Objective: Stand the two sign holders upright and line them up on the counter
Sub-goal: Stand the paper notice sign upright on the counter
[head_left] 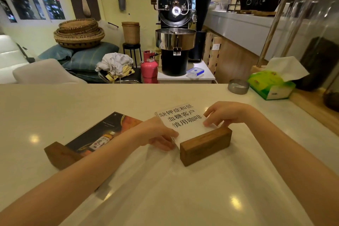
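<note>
Two sign holders lie flat on the pale counter (183, 198). The white sign holder (180, 118) carries black Chinese text, and its wooden base (205, 145) points toward me. My left hand (157, 135) grips the panel's left edge near the base. On the panel's right edge rest the fingers of my right hand (223, 113). The dark sign holder (102, 134) shows a bottle picture and lies to the left; my left forearm crosses over part of its wooden base (62, 156).
A round metal ashtray (238, 86) and a green tissue box (271, 84) sit at the counter's far right. Beyond the counter's far edge stand a black coffee roaster (175, 29), a pink gas cylinder (149, 68) and stacked baskets (78, 33).
</note>
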The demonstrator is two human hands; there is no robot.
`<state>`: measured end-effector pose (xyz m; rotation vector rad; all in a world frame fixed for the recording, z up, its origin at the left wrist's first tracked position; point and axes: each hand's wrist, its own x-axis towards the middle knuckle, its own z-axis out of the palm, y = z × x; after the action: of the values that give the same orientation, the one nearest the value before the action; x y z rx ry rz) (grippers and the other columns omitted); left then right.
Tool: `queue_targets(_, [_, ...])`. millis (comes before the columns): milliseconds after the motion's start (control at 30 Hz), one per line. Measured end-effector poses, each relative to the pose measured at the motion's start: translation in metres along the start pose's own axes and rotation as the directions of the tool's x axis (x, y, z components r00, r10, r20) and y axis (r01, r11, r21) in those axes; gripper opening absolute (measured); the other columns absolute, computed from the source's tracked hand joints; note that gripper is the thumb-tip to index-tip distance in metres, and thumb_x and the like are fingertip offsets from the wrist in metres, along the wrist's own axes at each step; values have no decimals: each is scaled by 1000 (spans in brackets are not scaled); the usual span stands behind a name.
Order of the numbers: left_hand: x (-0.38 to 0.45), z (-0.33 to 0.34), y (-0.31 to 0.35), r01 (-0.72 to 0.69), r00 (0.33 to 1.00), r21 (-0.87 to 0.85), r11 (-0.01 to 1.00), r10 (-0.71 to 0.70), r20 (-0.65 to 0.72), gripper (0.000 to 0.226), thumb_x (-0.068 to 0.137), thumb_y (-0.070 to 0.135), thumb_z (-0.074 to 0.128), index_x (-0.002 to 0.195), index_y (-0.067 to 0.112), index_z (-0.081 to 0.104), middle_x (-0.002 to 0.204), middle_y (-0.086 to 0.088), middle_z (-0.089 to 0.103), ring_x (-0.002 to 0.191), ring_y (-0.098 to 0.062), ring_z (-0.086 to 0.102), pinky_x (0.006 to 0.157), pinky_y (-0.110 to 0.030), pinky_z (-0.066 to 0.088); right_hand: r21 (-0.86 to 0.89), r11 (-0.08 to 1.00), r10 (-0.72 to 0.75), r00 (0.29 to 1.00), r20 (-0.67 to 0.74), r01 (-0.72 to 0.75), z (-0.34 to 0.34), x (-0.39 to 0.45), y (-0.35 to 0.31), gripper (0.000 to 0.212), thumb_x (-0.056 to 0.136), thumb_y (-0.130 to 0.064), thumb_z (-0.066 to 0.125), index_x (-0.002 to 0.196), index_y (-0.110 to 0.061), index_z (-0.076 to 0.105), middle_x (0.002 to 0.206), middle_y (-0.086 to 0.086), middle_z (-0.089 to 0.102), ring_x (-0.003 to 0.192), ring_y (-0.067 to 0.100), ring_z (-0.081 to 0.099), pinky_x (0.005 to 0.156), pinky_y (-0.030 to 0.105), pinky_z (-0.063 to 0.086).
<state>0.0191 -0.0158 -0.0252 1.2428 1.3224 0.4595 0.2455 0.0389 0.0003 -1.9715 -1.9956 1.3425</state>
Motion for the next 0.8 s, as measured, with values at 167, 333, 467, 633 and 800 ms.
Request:
queue_targets(167, [5,3,-2,-54,997,-178,982,42,-69,22,78,-8,62,100,-5,63,88,-12,69,68,-20,66,57,-27,59,9,1000,-14,997,-72,14,3,-1,-1,59,77,-18,71,129,-6,47,102,1,57,92,19,56,63,24,53])
queue_targets(333, [1,4,13,-143,975,-174,974,108,-195,25,75,-12,64,88,4,51,109,-15,63,91,-29,63,55,-31,59,102,992,-50,980,-192,70,3,-4,-3,60,75,-16,72,128,-8,46,108,4,55,96,22,58,65,28,54])
queue_targets(467, [2,-2,22,-204,941,-122,971,160,-298,55,70,-11,69,113,6,40,106,-16,57,95,-30,61,58,-37,59,166,972,-108,947,-304,164,6,-7,-5,53,75,-17,72,121,-12,46,99,0,56,82,16,59,59,26,54])
queue_targets(633, [2,-8,31,-352,861,54,934,346,-373,47,69,-9,70,105,9,46,101,-12,55,93,-33,63,63,-43,59,259,895,-203,849,-487,362,14,-12,-6,43,75,-13,72,107,-15,44,89,-2,57,79,14,60,58,29,55])
queue_targets(800, [0,-12,34,-419,780,280,864,500,-376,41,73,-1,71,105,9,48,107,-13,60,87,-29,66,70,-48,60,249,833,-246,733,-635,495,30,-14,-3,42,76,-14,71,104,-18,40,104,3,57,90,23,62,70,35,58])
